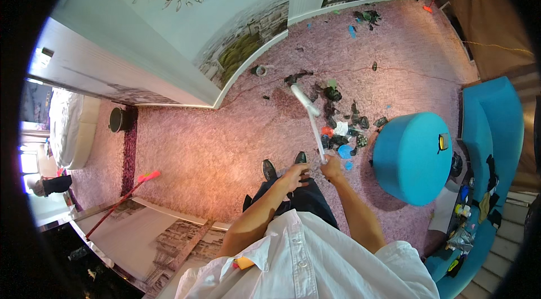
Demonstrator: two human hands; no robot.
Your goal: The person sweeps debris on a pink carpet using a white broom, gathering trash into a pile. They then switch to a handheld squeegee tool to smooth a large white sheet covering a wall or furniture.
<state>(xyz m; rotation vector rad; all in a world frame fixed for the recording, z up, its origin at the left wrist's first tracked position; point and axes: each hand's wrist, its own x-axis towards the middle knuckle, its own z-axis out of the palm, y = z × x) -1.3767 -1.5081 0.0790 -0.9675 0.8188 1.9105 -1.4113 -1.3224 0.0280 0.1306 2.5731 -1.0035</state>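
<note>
My right hand (332,169) grips the end of a white long-handled floor tool (319,135), probably a broom. Its wide white head (305,100) is blurred and lies over the pink carpet (186,155), at the left side of a spread of litter. My left hand (296,177) is bare, its fingers bent and spread, just left of the handle and apart from it. Among the litter are black crumpled scraps (332,94), a white piece (340,129), a red piece (327,131) and a blue round piece (345,151).
A round blue pouf (410,159) stands right of the litter, with a yellow-black object (442,142) on top. Beyond it curves a blue sofa (486,117) strewn with items. A red-handled broom (114,210) leans at left. A dark bin (120,120) stands near a bed (74,130).
</note>
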